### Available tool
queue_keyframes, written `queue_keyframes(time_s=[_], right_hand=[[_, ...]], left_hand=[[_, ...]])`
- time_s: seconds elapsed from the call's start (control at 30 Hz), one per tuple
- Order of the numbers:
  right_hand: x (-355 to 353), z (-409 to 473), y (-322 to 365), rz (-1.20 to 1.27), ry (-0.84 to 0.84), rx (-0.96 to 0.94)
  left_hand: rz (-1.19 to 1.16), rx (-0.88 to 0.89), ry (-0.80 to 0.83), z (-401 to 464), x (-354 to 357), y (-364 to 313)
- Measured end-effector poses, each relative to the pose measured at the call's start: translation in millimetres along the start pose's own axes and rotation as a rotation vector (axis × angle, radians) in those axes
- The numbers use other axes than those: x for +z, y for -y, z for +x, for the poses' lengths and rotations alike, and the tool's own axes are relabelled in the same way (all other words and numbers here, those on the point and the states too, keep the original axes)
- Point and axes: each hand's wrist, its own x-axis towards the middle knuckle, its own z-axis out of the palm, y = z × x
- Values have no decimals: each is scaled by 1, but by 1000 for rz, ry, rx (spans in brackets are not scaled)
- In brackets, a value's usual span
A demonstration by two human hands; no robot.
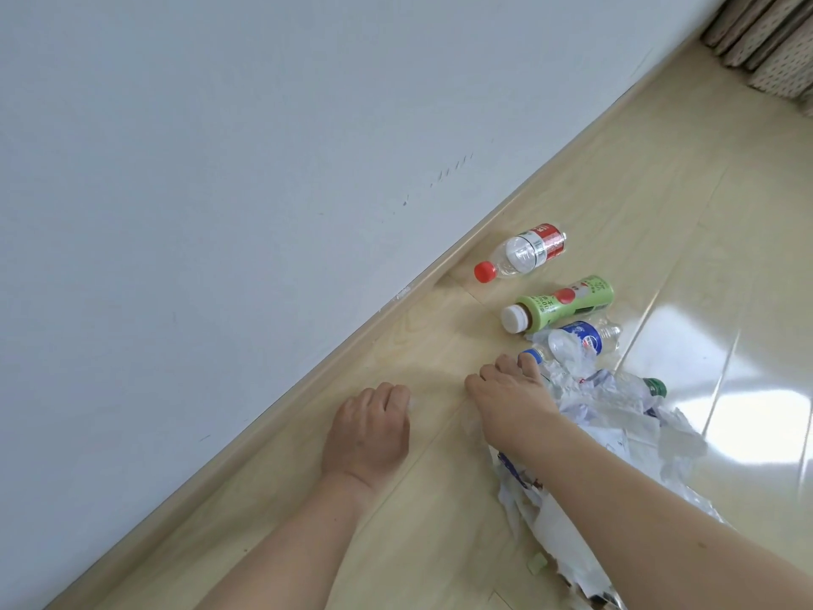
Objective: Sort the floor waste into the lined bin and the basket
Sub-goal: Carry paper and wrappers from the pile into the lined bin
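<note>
Waste lies on the pale wooden floor point(440, 336) by the wall. A clear bottle with a red cap point(519, 253) lies nearest the skirting. Below it lies a green-labelled bottle with a white cap point(558, 303). A crushed clear bottle with a blue label point(580, 341) and a green-capped bottle point(651, 387) rest among crumpled white paper point(616, 424). My right hand point(510, 398) reaches over the paper, its fingers curled round the blue-capped neck of the crushed bottle. My left hand point(369, 429) hovers at the floor with its fingers curled, and I see nothing in it. Neither bin nor basket shows.
A grey-white wall point(220, 169) and its wooden skirting point(308, 389) run diagonally along the left. Dotted curtains point(774, 46) hang at the top right. Torn paper scraps and a small green bit point(537, 563) lie under my right forearm. Bright glare covers the floor at the right.
</note>
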Motion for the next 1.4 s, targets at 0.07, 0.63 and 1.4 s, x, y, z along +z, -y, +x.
queue_keyframes(time_s=[0.07, 0.63, 1.4], right_hand=[[2, 3, 0, -14, -28, -25], [-71, -56, -15, 1124, -388, 289], [64, -539, -228, 1191, -931, 1233]], left_hand=[[-13, -1, -1, 0, 0, 0], [-138, -161, 286, 7, -30, -9], [-717, 282, 835, -4, -212, -520]])
